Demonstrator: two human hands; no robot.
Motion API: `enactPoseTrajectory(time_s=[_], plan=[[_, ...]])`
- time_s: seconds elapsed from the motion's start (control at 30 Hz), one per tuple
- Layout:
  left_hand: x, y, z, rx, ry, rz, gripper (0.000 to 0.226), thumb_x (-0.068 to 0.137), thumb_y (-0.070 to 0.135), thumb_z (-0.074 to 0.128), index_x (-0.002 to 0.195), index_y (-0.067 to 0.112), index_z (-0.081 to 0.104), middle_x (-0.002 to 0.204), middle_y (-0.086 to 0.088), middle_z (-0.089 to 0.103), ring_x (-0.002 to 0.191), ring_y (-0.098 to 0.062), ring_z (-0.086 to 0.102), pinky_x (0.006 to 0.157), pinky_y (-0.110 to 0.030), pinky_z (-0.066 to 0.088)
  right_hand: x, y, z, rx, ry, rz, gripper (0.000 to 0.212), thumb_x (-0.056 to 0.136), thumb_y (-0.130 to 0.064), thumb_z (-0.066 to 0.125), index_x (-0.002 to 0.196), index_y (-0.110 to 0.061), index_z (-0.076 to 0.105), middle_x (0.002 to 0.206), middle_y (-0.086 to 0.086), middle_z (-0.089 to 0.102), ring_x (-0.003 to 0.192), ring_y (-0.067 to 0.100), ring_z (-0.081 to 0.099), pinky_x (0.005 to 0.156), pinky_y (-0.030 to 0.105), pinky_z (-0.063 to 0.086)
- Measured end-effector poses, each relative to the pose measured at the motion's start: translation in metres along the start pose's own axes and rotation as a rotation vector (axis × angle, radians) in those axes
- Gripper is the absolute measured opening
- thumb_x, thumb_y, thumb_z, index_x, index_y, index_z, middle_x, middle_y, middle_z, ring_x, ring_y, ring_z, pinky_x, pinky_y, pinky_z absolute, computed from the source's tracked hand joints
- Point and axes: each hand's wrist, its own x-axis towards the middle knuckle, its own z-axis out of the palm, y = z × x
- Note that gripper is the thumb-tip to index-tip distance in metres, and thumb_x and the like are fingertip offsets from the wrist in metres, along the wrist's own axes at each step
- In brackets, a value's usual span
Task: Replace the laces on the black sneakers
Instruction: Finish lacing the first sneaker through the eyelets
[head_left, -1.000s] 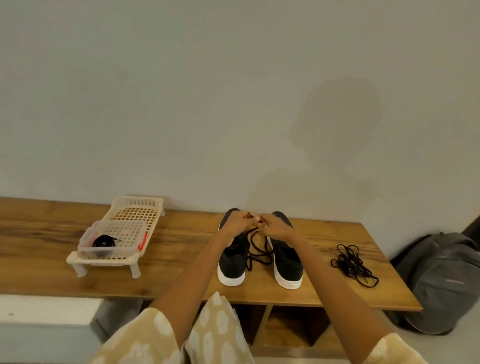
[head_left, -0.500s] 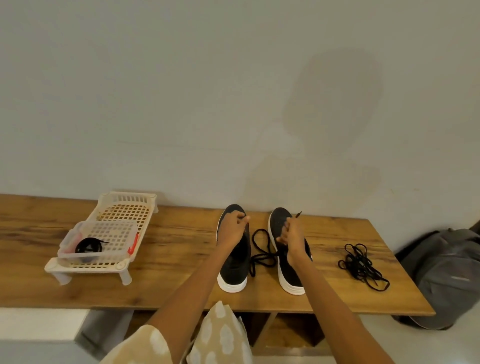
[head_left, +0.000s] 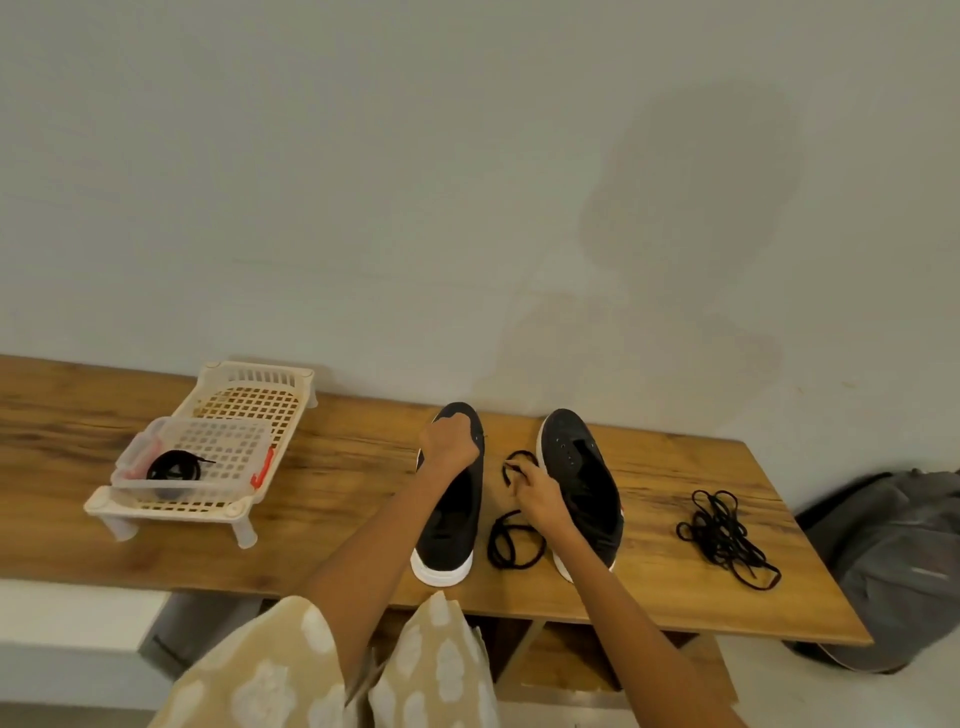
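Two black sneakers with white soles stand side by side on the wooden bench, toes toward the person, heels toward the wall. The left sneaker is held at its heel end by the left hand, whose fingers are curled over the collar; what, if anything, they pinch cannot be told. The right sneaker stands unlaced, its eyelets bare. Between the two shoes a loose black lace lies in loops on the bench, and the right hand pinches its upper run with curled fingers. A tangled lace bundle lies well apart to the right of the right sneaker. To the left, a cream plastic basket carries a clear lidded box containing a coiled black lace. A grey bag rests on the floor beyond the bench end. Judgement: one lace has been removed and the current step appears to be handling the lace between the shoes, either clearing it away or beginning to thread. The next move calls for finding a lace tip, steadying the shoe, and aligning that tip with an eyelet.
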Motion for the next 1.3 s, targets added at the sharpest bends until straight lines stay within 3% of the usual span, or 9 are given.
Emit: enactPoseTrajectory(time_s=[0.17,0.3,0.4,0.47,0.57,0.7,0.87,1.07,1.3], plan=[[-0.019,-0.031,-0.011,-0.111,-0.166,-0.06,0.038,0.079,0.021,0.068,0.056,0.013,0.038,0.056,-0.001,0.037,0.059,-0.022,0.054,0.045,-0.025,0.028,-0.004,-0.014,0.027,0.054,0.015,-0.025,0.04,0.102,-0.026,0.038,0.063,-0.017,0.043,0.06,-0.001,0.042,0.055,0.01,0.04,0.05,0.017,0.031],[-0.033,-0.048,-0.021,-0.332,-0.317,-0.084,0.019,0.083,0.016,0.067,0.071,0.004,0.061,0.058,-0.003,0.046,0.049,-0.015,0.038,0.048,-0.024,0.03,-0.006,-0.018,0.045,0.012,-0.06,0.0,0.034,0.102,-0.024,0.038,0.076,-0.007,0.055,0.062,0.005,0.047,0.062,0.02,0.046,0.057,0.031,0.029],[-0.034,-0.053,-0.023,-0.507,-0.329,-0.179,0.016,0.093,0.019,0.054,0.092,0.006,0.062,0.066,-0.004,0.057,0.047,-0.012,0.033,0.047,-0.022,0.028,-0.008,-0.02,0.052,-0.04,-0.093,-0.042,0.031,0.099,-0.008,0.038,0.121,-0.004,0.059,0.101,0.019,0.067,0.095,0.031,0.06,0.069,0.027,0.036],[-0.029,-0.053,-0.022,-0.573,-0.303,-0.201,0.019,0.096,0.019,0.049,0.095,0.006,0.062,0.066,-0.002,0.057,0.048,-0.011,0.032,0.047,-0.021,0.027,-0.008,-0.02,0.053,-0.012,-0.077,-0.042,0.038,0.098,-0.006,0.037,0.133,-0.008,0.051,0.117,0.016,0.064,0.095,0.024,0.06,0.068,0.022,0.039],[-0.022,-0.055,-0.02,-0.488,-0.285,-0.15,0.027,0.095,0.028,0.053,0.076,0.011,0.061,0.063,0.003,0.055,0.053,-0.012,0.038,0.054,-0.024,0.032,0.005,-0.014,0.057,0.052,-0.023,0.042,0.03,0.1,-0.015,0.04,0.121,-0.009,0.061,0.107,0.014,0.068,0.06,0.008,0.047,0.053,0.019,0.034],[-0.021,-0.058,-0.013,-0.493,-0.333,-0.135,0.024,0.089,0.024,0.062,0.07,0.013,0.053,0.055,0.0,0.043,0.045,-0.012,0.034,0.043,-0.02,0.028,0.018,-0.009,0.061,0.13,0.04,0.069,0.028,0.097,-0.022,0.051,0.085,-0.004,0.068,0.09,0.017,0.07,0.056,0.01,0.05,0.055,0.025,0.04],[-0.025,-0.07,0.007,-0.703,-0.278,-0.209,0.01,0.088,0.016,0.062,0.094,0.01,0.065,0.06,-0.002,0.048,0.045,-0.01,0.036,0.037,-0.018,0.026,0.023,-0.002,0.068,0.194,0.067,0.049,0.016,0.095,-0.026,0.054,0.084,-0.016,0.058,0.075,-0.001,0.069,0.059,0.009,0.062,0.057,0.02,0.049],[-0.028,-0.077,0.008,-0.804,-0.274,-0.231,0.018,0.091,0.021,0.06,0.107,0.013,0.063,0.085,0.0,0.061,0.056,-0.01,0.047,0.044,-0.018,0.034,0.025,-0.004,0.073,0.202,0.068,0.035,0.014,0.096,-0.027,0.054,0.088,-0.018,0.06,0.076,-0.003,0.067,0.071,0.016,0.067,0.072,0.036,0.057],[-0.019,-0.071,0.005,-0.747,-0.273,-0.127,0.021,0.095,0.008,0.049,0.108,0.011,0.066,0.074,-0.001,0.059,0.048,-0.008,0.042,0.042,-0.018,0.03,0.034,-0.012,0.071,0.183,0.095,0.067,0.019,0.096,-0.031,0.051,0.091,-0.015,0.06,0.077,-0.001,0.069,0.07,0.016,0.069,0.072,0.04,0.059]])
